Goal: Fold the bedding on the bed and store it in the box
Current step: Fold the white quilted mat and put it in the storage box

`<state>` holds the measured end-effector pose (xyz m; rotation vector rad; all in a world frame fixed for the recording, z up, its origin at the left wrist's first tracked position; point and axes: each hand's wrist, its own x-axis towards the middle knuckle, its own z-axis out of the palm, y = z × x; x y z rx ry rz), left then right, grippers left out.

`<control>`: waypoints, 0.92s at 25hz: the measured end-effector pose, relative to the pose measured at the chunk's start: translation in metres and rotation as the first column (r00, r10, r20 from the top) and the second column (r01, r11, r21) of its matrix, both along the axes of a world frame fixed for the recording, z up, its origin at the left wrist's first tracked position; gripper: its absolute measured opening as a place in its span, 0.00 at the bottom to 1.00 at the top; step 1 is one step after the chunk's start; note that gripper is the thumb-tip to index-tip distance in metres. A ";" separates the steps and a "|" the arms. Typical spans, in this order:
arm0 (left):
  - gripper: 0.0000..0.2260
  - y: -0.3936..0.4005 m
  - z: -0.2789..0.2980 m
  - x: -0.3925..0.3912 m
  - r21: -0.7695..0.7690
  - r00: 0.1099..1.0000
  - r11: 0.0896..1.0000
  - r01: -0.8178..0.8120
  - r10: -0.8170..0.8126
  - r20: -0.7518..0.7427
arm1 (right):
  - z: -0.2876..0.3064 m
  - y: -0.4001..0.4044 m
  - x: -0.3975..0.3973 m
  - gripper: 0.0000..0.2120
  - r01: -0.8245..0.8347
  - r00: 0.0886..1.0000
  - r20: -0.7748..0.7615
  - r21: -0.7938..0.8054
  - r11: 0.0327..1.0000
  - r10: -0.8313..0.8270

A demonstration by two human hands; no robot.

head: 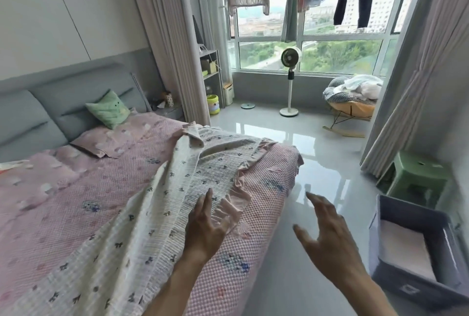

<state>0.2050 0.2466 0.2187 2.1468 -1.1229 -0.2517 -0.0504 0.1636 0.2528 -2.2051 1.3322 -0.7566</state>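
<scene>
Bedding here means a cream blanket (162, 204) with a ribbed weave, small dark flower prints and a pink ruffled edge. It lies bunched in a long diagonal strip across the bed (50, 201), from the near bottom edge of the view up toward the far side, on top of a pink waffle-textured bedspread (264, 188). Its far end is crumpled into a small peak.

The near end of the blanket runs out of view at the bottom, so its full length cannot be judged. Both forearms are cut off by the lower edge too. Motion blur softens the fingers of both hands.

The left hand (205, 232) is spread open with straight fingers, over the blanket's ruffled edge; whether it touches the cloth is hard to tell. The right hand (327, 237) is open as well, fingers splayed, holding nothing, out over the glossy floor (317, 153) just past the bed's side and clear of the blanket. A grey box (380, 265) sits on the floor to the right of that hand, with something pale pink folded inside.
</scene>
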 end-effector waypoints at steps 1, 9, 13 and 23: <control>0.39 -0.012 -0.001 0.002 0.005 1.000 1.000 -0.013 0.013 0.005 | 0.002 -0.012 0.002 0.36 -0.011 1.000 0.008 0.016 1.000 0.011; 0.39 -0.217 -0.037 0.033 -0.008 0.985 0.986 -0.169 0.169 -0.041 | -0.018 -0.251 0.059 0.37 -0.175 0.981 -0.080 0.044 0.984 0.178; 0.38 -0.347 -0.024 0.039 0.008 0.986 0.986 -0.165 0.165 -0.011 | -0.024 -0.385 0.075 0.43 -0.178 0.975 -0.123 0.088 0.980 0.188; 0.39 -0.664 -0.043 0.067 0.075 0.953 0.951 -0.299 0.302 -0.038 | -0.056 -0.743 0.084 0.45 -0.245 0.953 -0.174 0.043 0.969 0.248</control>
